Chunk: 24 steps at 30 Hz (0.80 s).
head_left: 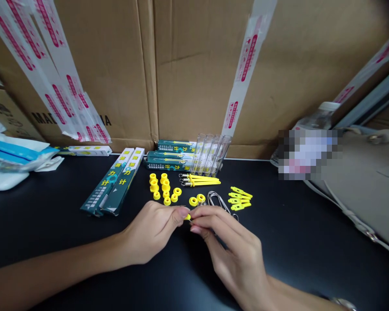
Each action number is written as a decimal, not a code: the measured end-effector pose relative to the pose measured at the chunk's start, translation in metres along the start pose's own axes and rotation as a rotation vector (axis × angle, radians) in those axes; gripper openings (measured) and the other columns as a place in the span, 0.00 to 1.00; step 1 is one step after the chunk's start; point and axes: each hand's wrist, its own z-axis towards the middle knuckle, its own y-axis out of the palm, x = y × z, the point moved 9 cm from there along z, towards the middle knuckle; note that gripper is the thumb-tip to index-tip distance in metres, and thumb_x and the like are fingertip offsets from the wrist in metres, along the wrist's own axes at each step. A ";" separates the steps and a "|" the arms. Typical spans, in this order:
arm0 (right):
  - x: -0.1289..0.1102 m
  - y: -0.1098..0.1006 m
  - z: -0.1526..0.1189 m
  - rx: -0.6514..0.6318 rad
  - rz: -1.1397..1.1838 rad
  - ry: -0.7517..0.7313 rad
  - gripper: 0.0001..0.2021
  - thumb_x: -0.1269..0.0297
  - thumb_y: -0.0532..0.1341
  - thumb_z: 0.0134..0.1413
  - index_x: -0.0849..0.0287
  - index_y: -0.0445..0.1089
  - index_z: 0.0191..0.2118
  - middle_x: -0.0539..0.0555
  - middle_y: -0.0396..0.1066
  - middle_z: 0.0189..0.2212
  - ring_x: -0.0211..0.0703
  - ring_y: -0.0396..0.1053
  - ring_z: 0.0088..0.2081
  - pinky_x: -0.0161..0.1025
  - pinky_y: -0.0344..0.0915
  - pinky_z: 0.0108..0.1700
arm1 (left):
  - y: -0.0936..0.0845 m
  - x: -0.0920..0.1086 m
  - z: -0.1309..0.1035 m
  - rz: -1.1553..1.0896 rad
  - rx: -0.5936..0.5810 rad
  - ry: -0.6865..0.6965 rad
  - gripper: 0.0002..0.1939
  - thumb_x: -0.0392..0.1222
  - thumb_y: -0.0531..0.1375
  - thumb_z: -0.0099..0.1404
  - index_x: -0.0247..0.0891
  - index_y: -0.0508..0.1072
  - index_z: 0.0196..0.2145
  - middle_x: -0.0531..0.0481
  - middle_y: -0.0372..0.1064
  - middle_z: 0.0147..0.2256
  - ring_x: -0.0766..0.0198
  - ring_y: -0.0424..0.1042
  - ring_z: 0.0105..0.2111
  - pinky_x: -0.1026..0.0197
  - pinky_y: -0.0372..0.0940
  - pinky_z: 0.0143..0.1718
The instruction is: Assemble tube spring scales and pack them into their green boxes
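Note:
My left hand [158, 231] pinches a small yellow part [187, 217] between thumb and forefinger. Against its right end, my right hand [231, 246] closes its fingertips on a thin metal piece [191, 222], mostly hidden. Just beyond the hands lie several yellow rings and caps [165, 185]. Yellow rods with springs [202, 179] lie behind my right hand, and metal hooks [218, 199] are near its knuckles. To the right are several flat yellow pieces [240, 198].
Green-and-white boxes [115, 183] lie at left, with more [170, 160] at the back beside clear tubes [211, 153]. Cardboard boxes [194, 77] wall off the black table [298, 250]. A bottle [322, 116] and grey bag [369, 181] stand right; blue-white packaging [16, 157] lies far left.

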 end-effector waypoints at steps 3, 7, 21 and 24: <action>0.001 0.002 -0.001 0.006 -0.011 -0.004 0.12 0.86 0.57 0.57 0.63 0.71 0.37 0.56 0.73 0.36 0.38 0.75 0.38 0.30 0.71 0.43 | -0.003 0.003 0.001 0.051 0.049 0.000 0.27 0.45 0.40 0.77 0.38 0.63 0.22 0.57 0.60 0.18 0.69 0.62 0.18 0.65 0.52 0.23; 0.005 0.003 -0.002 0.019 -0.036 0.020 0.11 0.84 0.56 0.58 0.62 0.71 0.38 0.57 0.70 0.38 0.38 0.74 0.39 0.32 0.72 0.42 | -0.006 0.005 0.001 0.100 0.086 0.002 0.28 0.44 0.40 0.77 0.37 0.66 0.22 0.56 0.64 0.18 0.69 0.66 0.18 0.65 0.54 0.23; 0.020 0.005 -0.003 -0.049 0.046 0.291 0.10 0.72 0.66 0.55 0.58 0.67 0.25 0.52 0.76 0.30 0.40 0.75 0.31 0.35 0.71 0.35 | -0.009 0.019 -0.003 0.194 0.131 0.105 0.27 0.39 0.42 0.76 0.36 0.70 0.23 0.54 0.67 0.17 0.69 0.66 0.15 0.66 0.55 0.20; 0.039 0.012 -0.008 -0.078 0.276 0.491 0.14 0.65 0.70 0.50 0.57 0.64 0.24 0.51 0.76 0.29 0.40 0.76 0.29 0.35 0.73 0.34 | -0.011 0.018 -0.003 0.178 0.133 0.090 0.28 0.39 0.42 0.76 0.36 0.71 0.23 0.53 0.69 0.18 0.69 0.67 0.16 0.66 0.56 0.20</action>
